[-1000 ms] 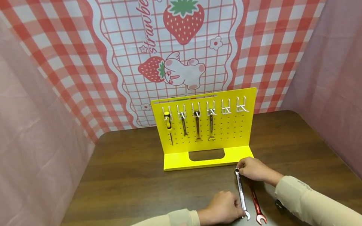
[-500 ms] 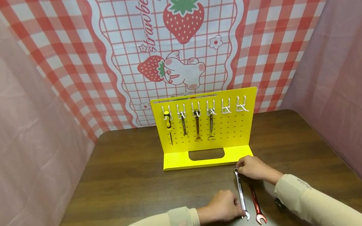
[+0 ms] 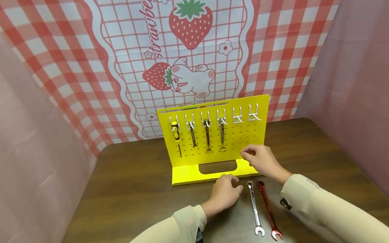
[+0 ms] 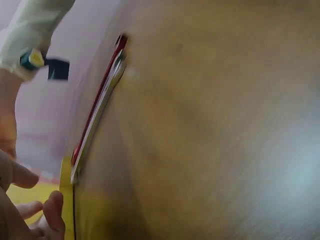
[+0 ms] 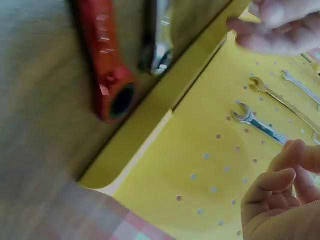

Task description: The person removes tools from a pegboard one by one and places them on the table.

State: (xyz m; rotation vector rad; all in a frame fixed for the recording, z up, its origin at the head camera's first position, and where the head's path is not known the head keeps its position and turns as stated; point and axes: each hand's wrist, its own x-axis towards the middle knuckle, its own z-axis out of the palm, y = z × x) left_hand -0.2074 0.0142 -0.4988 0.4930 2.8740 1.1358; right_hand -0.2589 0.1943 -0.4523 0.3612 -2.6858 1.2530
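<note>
1. Left hand (image 3: 224,193): fingers loosely bent, empty, just left of the wrenches.
2. Long silver metal combination wrench (image 3: 255,209): on the brown wood-grain table (image 3: 132,210), between left hand and red wrench.
3. Glossy red metal combination wrench (image 3: 269,211): beside the silver one, nearer the person than the right hand.
4. Right hand (image 3: 263,161): before the yellow perforated pegboard (image 3: 186,173), fingers curved, apparently empty; blur obscures whether fingertips meet.

Sideways red lettering (image 3: 150,19) "strawberr", its end out of view, on the checked backdrop (image 3: 186,53)

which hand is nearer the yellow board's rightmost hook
Right. The right hand is below the rightmost hook; the left hand is lower and farther left, near the front of the yellow board.
</note>
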